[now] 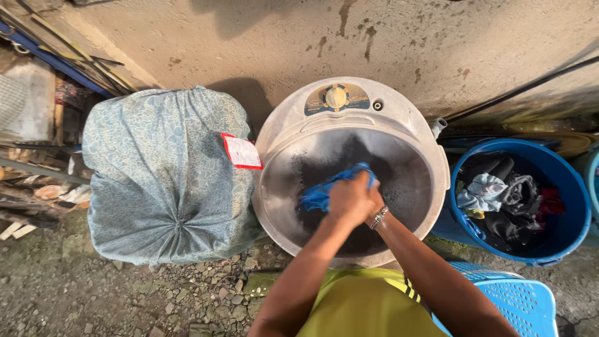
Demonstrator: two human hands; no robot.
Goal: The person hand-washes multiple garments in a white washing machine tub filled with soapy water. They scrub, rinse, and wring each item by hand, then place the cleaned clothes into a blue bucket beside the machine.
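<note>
Ground: gravel beside concrete wall [249, 37], you are standing over round grey washer tub [281, 131].
Hands: left hand [346, 200] and right hand [369, 201] are clenching together — fingers closed on blue cloth [321, 192].
Cloth: trailing left from your fists — long axis leftward.

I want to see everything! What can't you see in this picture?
All in the head view:
- Right hand: mostly hidden behind the left hand.
- Blue cloth: partly covered by the hands.
- Round washer tub bottom: too dark.
- Blue bucket: lower clothes buried.
- Blue basket: cut off by the bottom edge.
</note>
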